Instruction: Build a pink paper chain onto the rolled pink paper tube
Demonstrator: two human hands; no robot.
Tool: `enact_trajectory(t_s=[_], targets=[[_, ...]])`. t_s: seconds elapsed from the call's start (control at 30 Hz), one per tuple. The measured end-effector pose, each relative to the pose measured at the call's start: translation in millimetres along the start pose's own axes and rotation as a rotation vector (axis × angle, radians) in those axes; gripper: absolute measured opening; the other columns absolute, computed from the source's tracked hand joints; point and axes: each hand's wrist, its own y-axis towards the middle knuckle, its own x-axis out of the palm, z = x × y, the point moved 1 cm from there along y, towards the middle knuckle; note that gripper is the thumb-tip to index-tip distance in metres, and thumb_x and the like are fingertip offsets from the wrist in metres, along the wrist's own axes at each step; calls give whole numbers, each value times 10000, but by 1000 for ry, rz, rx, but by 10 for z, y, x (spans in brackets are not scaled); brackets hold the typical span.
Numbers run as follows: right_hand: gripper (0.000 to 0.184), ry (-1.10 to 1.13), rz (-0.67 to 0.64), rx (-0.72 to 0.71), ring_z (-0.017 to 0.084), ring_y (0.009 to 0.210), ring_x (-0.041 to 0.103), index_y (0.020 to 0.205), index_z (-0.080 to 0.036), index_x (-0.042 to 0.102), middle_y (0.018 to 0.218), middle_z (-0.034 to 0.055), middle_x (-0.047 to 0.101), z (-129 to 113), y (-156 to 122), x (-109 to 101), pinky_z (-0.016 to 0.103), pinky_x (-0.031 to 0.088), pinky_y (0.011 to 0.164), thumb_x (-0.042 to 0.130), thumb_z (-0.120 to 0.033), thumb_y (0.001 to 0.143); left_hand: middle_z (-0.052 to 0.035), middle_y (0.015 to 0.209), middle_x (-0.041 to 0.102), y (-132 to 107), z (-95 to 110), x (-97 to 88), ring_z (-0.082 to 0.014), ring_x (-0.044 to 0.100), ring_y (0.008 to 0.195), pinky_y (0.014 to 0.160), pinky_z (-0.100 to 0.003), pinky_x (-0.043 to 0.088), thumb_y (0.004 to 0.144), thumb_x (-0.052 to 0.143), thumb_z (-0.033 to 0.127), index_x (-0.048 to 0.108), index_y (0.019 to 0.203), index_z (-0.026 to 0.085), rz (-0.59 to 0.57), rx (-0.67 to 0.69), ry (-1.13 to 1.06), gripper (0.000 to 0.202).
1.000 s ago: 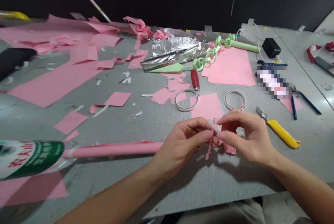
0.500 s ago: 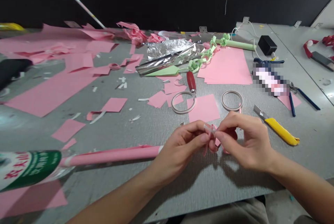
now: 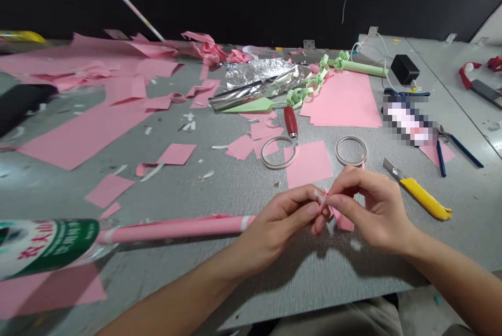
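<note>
Just above the grey table's near edge, my left hand (image 3: 280, 226) and my right hand (image 3: 366, 205) meet. Both pinch a small folded pink paper piece (image 3: 340, 217) with a bit of white tape at its top. Thumb and forefinger of each hand are pressed together on it. A pink paper square (image 3: 308, 162) lies right behind the hands. Beside it lie two tape rings (image 3: 351, 150), and a yellow utility knife (image 3: 421, 197) rests to the right of my right hand.
A rolled pink paper tube (image 3: 176, 228) sticks out of a green-labelled bottle (image 3: 43, 244) at the left. Pink sheets and scraps (image 3: 78, 135) litter the table, with crumpled foil (image 3: 261, 82), a green paper chain (image 3: 309, 88), a red-handled tool (image 3: 291, 120) and blue-handled pliers (image 3: 451, 142) behind.
The hands have stayed together on the pink piece, with the fingers shifting slightly on it; the hanging pink strip is now tucked behind my fingers. The view has shifted a little.
</note>
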Motion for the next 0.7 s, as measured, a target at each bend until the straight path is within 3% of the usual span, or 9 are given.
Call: enact_trajectory(t_s=[0.17, 0.27, 0.4, 0.5, 0.63, 0.7], targets=[[225, 135, 35, 130, 166, 650, 740, 903, -216, 748, 753, 12, 742, 41, 26, 6, 282, 585, 581, 800, -422, 981, 16, 698, 559, 1, 12, 6, -151, 484, 688, 713, -289, 403, 957, 810, 525, 723, 852, 199, 9, 15, -1, 353], [286, 236, 26, 215, 152, 611, 722, 901, -207, 751, 734, 2, 739, 69, 73, -28, 263, 569, 545, 870, -467, 914, 12, 711, 565, -3, 28, 21, -147, 491, 680, 698, -287, 400, 939, 826, 533, 724, 847, 195, 14, 14, -4, 364], [266, 347, -16, 281, 111, 540, 666, 885, -189, 744, 698, -21, 708, 111, 110, -85, 217, 514, 475, 900, -404, 891, 7, 682, 557, -11, 43, 43, -144, 472, 635, 646, -282, 374, 933, 834, 525, 706, 810, 186, -28, -16, -34, 383], [197, 430, -85, 301, 90, 489, 641, 978, -189, 779, 769, -15, 719, 116, 92, -93, 193, 458, 402, 863, -361, 933, 18, 686, 543, -14, 34, 35, -135, 467, 626, 641, -271, 378, 925, 849, 501, 718, 851, 186, -24, -14, -89, 349], [149, 538, -180, 292, 163, 649, 786, 1001, -192, 809, 854, 8, 719, 86, 67, -63, 221, 544, 484, 878, -296, 919, 26, 678, 528, -18, 3, 17, -134, 456, 653, 687, -267, 382, 938, 835, 497, 738, 892, 175, -34, -34, -95, 339], [103, 590, -207, 306, 161, 653, 788, 956, -190, 813, 821, -2, 705, 87, 65, -49, 251, 598, 555, 870, -270, 926, 17, 672, 529, -20, -8, 14, -142, 450, 667, 695, -271, 364, 945, 820, 515, 731, 851, 170, -62, -44, -75, 368]])
